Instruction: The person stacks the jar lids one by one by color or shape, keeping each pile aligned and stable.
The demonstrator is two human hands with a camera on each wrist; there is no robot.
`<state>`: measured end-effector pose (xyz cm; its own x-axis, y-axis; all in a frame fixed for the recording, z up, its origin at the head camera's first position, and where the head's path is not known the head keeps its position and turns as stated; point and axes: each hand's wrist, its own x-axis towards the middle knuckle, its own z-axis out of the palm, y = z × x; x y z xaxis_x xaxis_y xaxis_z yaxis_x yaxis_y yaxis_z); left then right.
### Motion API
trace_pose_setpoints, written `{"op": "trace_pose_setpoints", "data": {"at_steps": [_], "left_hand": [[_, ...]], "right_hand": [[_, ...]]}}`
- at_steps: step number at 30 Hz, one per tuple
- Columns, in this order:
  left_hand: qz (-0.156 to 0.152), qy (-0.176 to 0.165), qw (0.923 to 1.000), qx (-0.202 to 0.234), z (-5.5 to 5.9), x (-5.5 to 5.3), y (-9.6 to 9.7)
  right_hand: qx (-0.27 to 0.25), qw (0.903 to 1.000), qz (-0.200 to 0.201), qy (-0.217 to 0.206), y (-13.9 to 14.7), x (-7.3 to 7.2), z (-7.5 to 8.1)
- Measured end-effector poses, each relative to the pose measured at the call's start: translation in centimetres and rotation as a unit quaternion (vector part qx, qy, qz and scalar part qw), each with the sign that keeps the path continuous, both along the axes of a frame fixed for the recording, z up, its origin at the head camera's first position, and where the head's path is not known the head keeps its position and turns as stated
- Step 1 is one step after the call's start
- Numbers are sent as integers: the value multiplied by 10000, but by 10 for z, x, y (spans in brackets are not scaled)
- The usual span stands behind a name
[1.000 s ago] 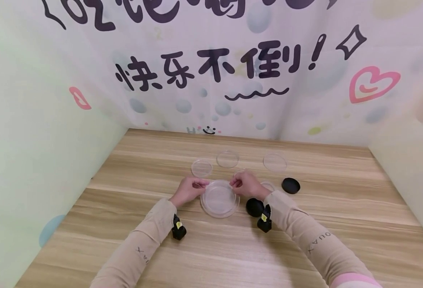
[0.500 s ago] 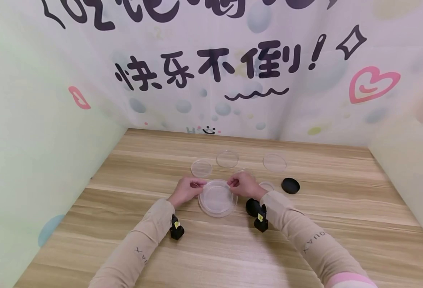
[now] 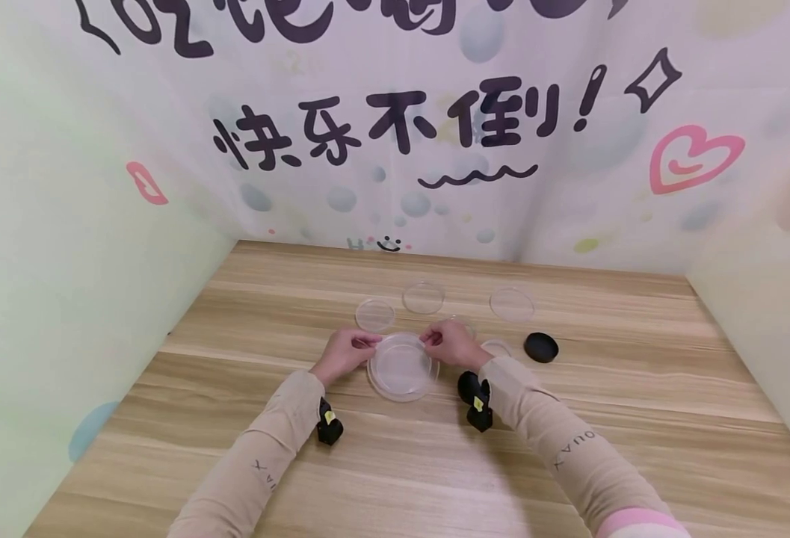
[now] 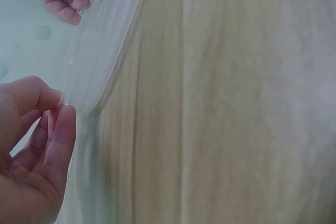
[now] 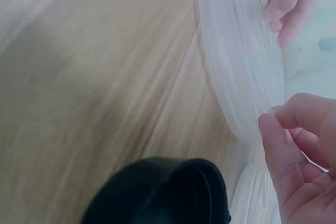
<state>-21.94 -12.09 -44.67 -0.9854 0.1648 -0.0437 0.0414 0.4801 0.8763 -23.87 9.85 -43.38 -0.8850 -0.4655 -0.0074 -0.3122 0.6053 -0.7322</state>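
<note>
A wide, clear round dish (image 3: 403, 366), like a petri dish, is at the middle of the wooden table; a smaller ring shows within its outline. My left hand (image 3: 344, 354) pinches the upper left of its rim between thumb and fingers, as the left wrist view confirms. On the opposite side, my right hand (image 3: 457, 345) pinches the rim in the same way. In the right wrist view, several thin layers show along the dish's edge (image 5: 233, 51), so it may be stacked. Whether its underside touches the table cannot be told.
Smaller clear discs (image 3: 375, 315) lie behind the hands, several in all, some partly hidden by my right hand. One black round cap (image 3: 541, 347) lies to the right. Another black cap (image 5: 157, 195) sits under my right wrist. A printed cloth (image 3: 395, 164) hangs behind the table (image 3: 287, 299).
Both hands and the large clear dish have shifted slightly left and a little away from me. The grip on the rim looks the same. The other discs and caps stay in place.
</note>
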Motion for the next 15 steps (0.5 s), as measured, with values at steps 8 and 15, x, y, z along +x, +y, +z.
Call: {"op": "trace_pose_setpoints", "data": {"at_steps": [8,15], "left_hand": [[-44,-5,10000,29,3,1,1],[-161,65,9998,62,4,2,-1]], "right_hand": [[-108,9999,-25,-49,1,-1,-2],[-101,9997,-78,-211,0,-1,-2]]}}
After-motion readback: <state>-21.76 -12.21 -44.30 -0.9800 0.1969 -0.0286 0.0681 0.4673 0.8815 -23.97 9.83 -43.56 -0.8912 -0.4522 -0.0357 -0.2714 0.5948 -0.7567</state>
